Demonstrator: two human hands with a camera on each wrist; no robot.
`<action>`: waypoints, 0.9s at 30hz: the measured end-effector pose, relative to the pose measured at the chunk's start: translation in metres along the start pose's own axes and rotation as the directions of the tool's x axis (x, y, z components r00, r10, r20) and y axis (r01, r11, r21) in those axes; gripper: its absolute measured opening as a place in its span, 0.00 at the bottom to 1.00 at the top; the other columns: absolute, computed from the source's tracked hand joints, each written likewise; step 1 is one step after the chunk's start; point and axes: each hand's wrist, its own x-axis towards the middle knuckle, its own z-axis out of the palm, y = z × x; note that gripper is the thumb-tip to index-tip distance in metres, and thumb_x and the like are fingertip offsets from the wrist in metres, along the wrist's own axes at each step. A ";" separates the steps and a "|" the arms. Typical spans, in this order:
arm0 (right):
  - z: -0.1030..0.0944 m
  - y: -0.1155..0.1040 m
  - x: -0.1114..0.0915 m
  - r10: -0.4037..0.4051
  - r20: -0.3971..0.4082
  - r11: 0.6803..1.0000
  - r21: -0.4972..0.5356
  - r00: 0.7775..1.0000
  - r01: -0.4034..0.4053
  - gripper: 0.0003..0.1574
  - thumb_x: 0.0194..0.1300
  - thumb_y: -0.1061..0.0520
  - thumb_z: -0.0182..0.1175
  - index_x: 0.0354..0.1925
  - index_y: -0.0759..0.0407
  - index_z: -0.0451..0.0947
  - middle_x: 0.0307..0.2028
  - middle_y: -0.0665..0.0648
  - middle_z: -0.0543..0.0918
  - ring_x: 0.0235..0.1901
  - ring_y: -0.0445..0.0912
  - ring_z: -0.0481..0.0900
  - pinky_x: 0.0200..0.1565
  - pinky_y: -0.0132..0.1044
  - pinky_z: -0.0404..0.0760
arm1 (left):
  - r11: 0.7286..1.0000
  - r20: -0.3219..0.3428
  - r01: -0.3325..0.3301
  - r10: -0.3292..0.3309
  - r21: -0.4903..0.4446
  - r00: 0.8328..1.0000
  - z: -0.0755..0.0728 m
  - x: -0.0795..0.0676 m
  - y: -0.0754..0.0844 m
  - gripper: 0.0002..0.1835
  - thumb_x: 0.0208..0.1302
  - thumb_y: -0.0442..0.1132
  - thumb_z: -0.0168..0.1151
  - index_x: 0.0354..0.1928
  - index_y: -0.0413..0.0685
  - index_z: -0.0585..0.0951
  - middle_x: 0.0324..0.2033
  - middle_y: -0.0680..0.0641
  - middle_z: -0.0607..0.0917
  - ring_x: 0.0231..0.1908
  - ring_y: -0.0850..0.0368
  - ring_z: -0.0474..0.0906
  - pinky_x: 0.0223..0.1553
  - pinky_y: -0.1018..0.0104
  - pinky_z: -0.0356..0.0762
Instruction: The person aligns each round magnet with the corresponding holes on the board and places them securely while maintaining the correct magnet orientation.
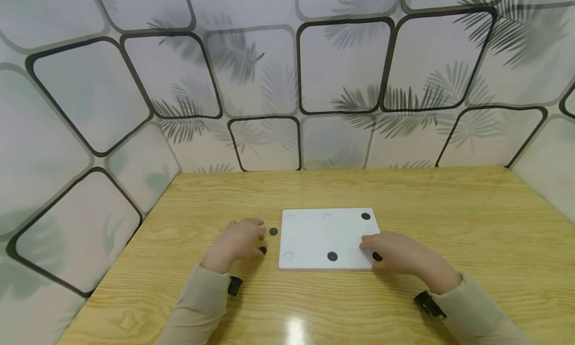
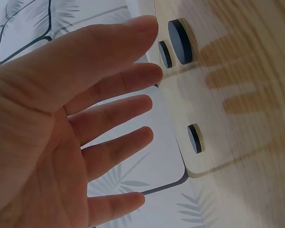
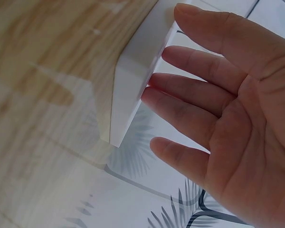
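A white rectangular board (image 1: 310,237) with shallow round recesses lies on the wooden table. Three black discs are on it: one at the far right corner (image 1: 366,216), one along the near edge (image 1: 332,256), and one (image 1: 377,256) partly covered by my right hand (image 1: 397,252). That hand reaches over the board's right side, its fingers extended and fingertips right at the board's surface. To the left of the board, my left hand (image 1: 238,242) hovers with spread fingers beside loose black discs (image 2: 180,42). Three of these show in the left wrist view, standing apart from the palm.
The wooden table (image 1: 314,305) reaches back to patterned fabric (image 1: 269,75) with leaf prints and dark outlines, which also rises at both sides. Black straps (image 1: 429,305) sit at both wrists, below beige sleeves (image 1: 197,295).
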 end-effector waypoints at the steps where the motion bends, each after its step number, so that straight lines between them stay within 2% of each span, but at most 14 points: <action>1: 0.000 0.000 0.000 0.003 0.002 1.000 0.003 1.000 -0.003 0.25 0.48 0.59 0.66 0.46 0.66 0.75 0.50 0.65 0.74 0.50 0.58 0.70 0.50 0.50 0.67 | 1.000 0.001 0.003 -0.003 0.000 1.000 0.000 0.000 0.000 0.12 0.45 0.44 0.69 0.32 0.49 0.80 0.54 0.44 0.71 0.54 0.45 0.66 0.50 0.41 0.60; 27: -0.002 -0.001 0.001 0.028 0.015 0.999 0.020 0.999 -0.028 0.26 0.48 0.59 0.66 0.47 0.67 0.75 0.50 0.65 0.74 0.50 0.58 0.70 0.51 0.50 0.67 | 1.000 0.011 0.013 -0.012 -0.015 1.000 0.007 0.003 -0.004 0.07 0.45 0.41 0.69 0.27 0.51 0.81 0.54 0.46 0.72 0.55 0.46 0.65 0.51 0.40 0.59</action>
